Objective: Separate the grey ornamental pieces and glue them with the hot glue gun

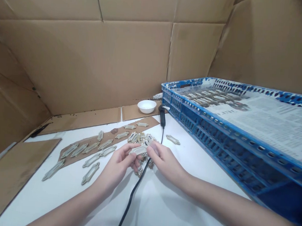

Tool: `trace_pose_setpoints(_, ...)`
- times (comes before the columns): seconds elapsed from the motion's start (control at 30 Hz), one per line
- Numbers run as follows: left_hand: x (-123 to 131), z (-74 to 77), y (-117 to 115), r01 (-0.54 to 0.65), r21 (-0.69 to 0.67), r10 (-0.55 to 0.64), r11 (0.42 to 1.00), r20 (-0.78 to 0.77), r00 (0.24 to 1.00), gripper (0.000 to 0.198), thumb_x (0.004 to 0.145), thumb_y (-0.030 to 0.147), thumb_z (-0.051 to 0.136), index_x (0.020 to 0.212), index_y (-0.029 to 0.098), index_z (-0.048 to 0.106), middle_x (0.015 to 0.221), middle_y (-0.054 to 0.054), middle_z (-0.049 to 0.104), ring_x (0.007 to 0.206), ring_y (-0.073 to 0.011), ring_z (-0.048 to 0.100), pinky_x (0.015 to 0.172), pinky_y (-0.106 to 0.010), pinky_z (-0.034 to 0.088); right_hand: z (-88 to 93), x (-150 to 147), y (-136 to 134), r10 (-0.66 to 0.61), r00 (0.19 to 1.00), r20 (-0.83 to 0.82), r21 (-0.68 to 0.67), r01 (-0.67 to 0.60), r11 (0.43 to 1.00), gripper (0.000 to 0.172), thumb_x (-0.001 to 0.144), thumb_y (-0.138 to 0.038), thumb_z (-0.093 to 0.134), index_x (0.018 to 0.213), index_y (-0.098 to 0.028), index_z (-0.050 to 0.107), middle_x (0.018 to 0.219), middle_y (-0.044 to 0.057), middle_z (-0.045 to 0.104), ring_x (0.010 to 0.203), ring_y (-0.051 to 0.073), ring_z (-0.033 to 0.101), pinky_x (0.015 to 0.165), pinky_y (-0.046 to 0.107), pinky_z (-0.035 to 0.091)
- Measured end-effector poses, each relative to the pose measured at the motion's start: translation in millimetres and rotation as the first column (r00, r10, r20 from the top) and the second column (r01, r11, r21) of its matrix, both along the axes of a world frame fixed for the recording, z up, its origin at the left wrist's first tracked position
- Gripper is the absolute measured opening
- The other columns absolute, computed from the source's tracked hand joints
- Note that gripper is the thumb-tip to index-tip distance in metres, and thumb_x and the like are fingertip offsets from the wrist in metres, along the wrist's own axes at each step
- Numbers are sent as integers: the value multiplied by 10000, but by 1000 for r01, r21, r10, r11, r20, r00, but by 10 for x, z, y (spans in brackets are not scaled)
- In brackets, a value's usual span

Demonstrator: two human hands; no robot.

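Observation:
My left hand [118, 165] and my right hand [164, 161] meet over the white table, pinching the ends of a flat, elongated beige piece [138, 150] with notched ends. Beneath and just beyond my fingers lies a jumbled heap of similar pieces [142, 141], partly hidden by my hands. More of these pieces lie in loose rows on a brown cardboard strip [105, 141] left of my left hand. A single piece [173, 139] rests apart, beyond my right hand. A black cable [136, 190] runs under my hands' gap.
A blue plastic crate [231, 138] lined with newspaper, holding rows of pieces, fills the right side. A small black corded tool [162, 116] stands by its corner. A white bowl [146, 106] sits behind, and cardboard sheets [93, 55] wall the back and left.

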State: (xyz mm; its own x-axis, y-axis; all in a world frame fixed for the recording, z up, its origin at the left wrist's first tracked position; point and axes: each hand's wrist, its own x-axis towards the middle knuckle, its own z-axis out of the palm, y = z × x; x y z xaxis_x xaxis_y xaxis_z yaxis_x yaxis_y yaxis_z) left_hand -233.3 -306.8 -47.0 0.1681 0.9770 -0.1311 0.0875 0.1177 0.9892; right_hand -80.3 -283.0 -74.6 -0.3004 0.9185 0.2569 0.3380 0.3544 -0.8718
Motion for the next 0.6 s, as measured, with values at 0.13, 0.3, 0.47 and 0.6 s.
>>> trace_pose_setpoints(0.13,10,25,-8,-13,7,13,1000,-38,999,264,773,299,485,984,143,520,624,19,523,540,-94,484,553,-223,417,1,1,-27,25,1000,14,-20,-25,999,271,858,-339,351,633,-189,327,577,-48,329,542,94,330,494,218,261)
trace_pose_setpoints(0.3,-22,-49,11,-5,14,5,1000,-50,999,218,779,290,475,945,153,507,546,41,500,507,-93,466,536,-208,388,17,-11,-68,62,998,-17,-14,-62,998,262,859,-327,355,640,-185,340,578,-49,332,536,88,322,489,215,257)
trace_pose_setpoints(0.47,-54,-73,29,9,36,-7,999,-82,997,231,774,294,485,948,146,520,533,29,517,527,-108,474,565,-223,378,29,-12,-71,58,998,-22,-4,-58,998,259,853,-324,371,637,-186,335,568,-51,327,527,87,318,487,213,254)
trace_pose_setpoints(0.6,-69,-46,38,15,39,-10,999,-128,992,231,762,283,508,938,140,551,572,17,531,551,-107,463,575,-219,360,13,-8,-56,66,998,-18,-23,-66,998,271,856,-338,367,632,-187,339,548,-54,338,520,89,337,491,214,253)
